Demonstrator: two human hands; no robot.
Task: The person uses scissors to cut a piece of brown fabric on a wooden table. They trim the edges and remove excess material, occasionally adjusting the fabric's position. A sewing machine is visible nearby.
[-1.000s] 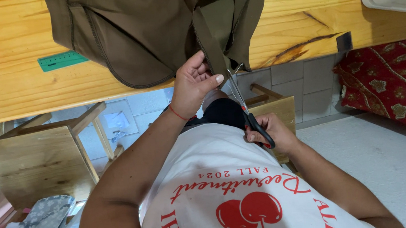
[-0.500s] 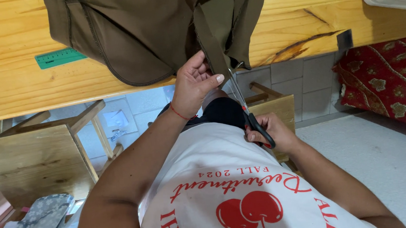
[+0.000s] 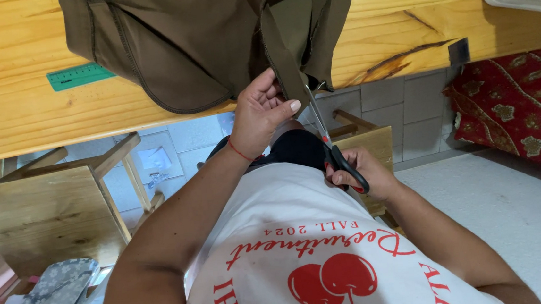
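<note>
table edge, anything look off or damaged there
Yes, slightly. The wooden table has a dark cracked streak along its front edge, beside a small dark patch. The brown garment hangs over that edge, where the left hand pinches its strap and the right hand works scissors.

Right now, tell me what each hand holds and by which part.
The left hand pinches the hanging strip of the brown garment near its lower end. The right hand holds black-handled scissors by the handle loops, blades pointing up at the strip.
</note>
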